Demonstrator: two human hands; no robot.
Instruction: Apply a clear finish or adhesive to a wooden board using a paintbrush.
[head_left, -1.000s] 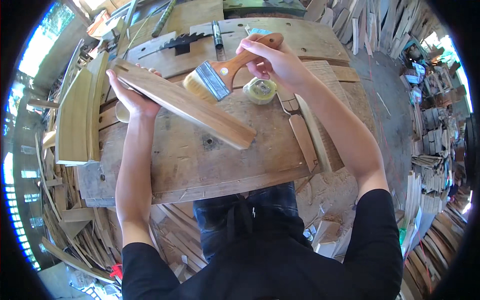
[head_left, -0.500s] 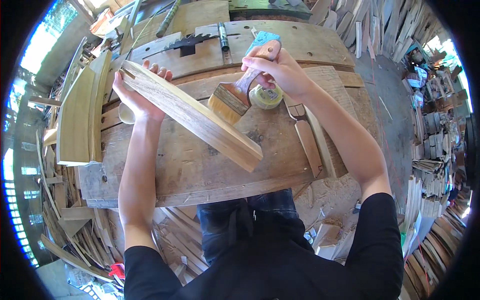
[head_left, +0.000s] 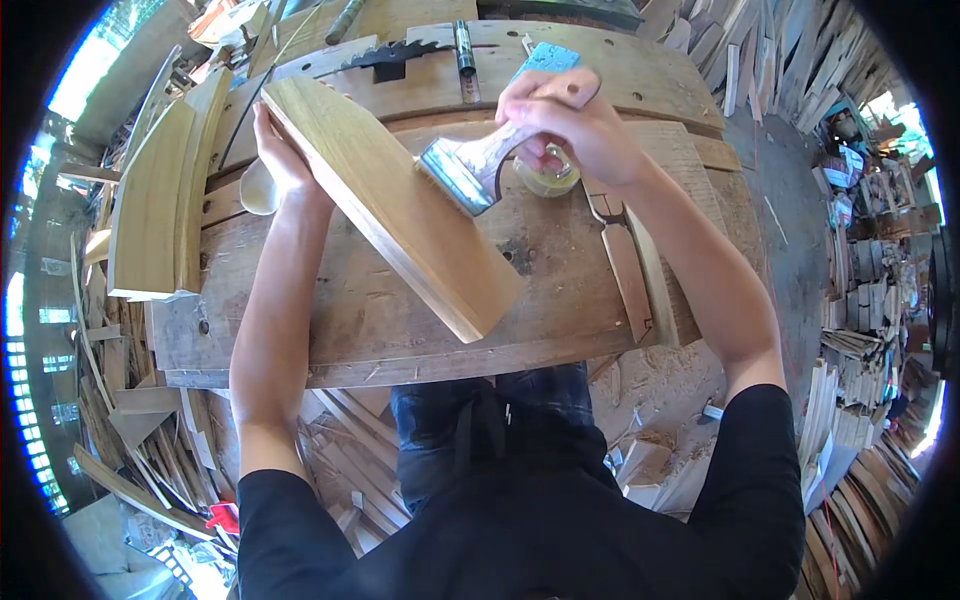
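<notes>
Head view: workbench [head_left: 400, 330] of rough planks, seen from above, with the person's forearms coming in from the lower edge.
Left hand: left hand [head_left: 280, 160] near the bench's far left corner, fingers closed around the upper end of a long pale board [head_left: 395, 205].
Board: tilted up at the held end; its lower end seems to rest on the bench top toward the near edge, right of middle.
Right hand: right hand [head_left: 560, 115] at the far middle of the bench, fingers wrapped tight round the wooden handle of a wide brush [head_left: 470, 170].
Brush: bristles point down-left and sit touching or just above the board's face; which, I cannot tell.
Jar: small open pot [head_left: 548, 178] just under the right hand, beside the brush.
Other things: curved wooden pieces [head_left: 150, 200] at the left edge; narrow strips [head_left: 630, 280] toward the right edge.
Step in hand: judged as coating the board with the loaded brush.
Next move calls for: steady strokes along the grain while the left hand keeps the board's tilt firm.
</notes>
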